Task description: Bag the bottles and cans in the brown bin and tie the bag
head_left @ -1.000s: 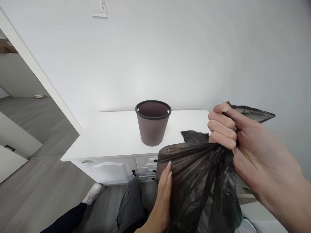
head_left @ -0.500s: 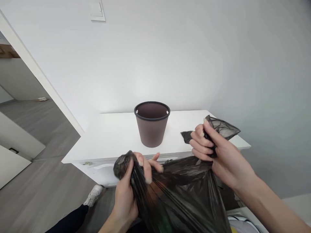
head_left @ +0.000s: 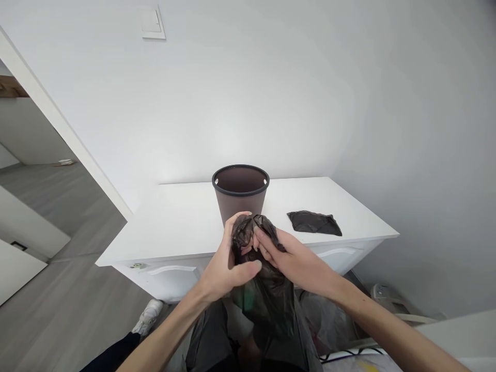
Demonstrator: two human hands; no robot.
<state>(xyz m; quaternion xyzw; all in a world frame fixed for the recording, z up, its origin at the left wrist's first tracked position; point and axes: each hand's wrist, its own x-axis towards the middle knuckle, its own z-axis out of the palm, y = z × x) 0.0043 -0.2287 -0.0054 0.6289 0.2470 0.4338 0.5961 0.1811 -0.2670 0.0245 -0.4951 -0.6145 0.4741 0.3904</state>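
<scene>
A thin black garbage bag (head_left: 267, 294) hangs from both my hands in front of the cabinet, its top gathered and crumpled. Something green shows dimly through the plastic. My left hand (head_left: 232, 266) curls around the left side of the gathered top, thumb pointing right. Close against it, my right hand (head_left: 279, 253) pinches the bag's top between thumb and fingers. Just behind my hands a brown trash can (head_left: 240, 204) with a black rim stands upright on the white cabinet (head_left: 186, 217). Its lower part is hidden by my hands.
A folded black bag (head_left: 314, 222) lies on the cabinet top to the right. A light switch (head_left: 152, 23) is on the wall. At the lower left, a white shoe (head_left: 148, 316) rests on the grey floor (head_left: 89, 305) beside the cabinet.
My hands were apart with the bag stretched between them. Now they have come together in front of the trash can, bunching its top. The folded bag is fully uncovered.
</scene>
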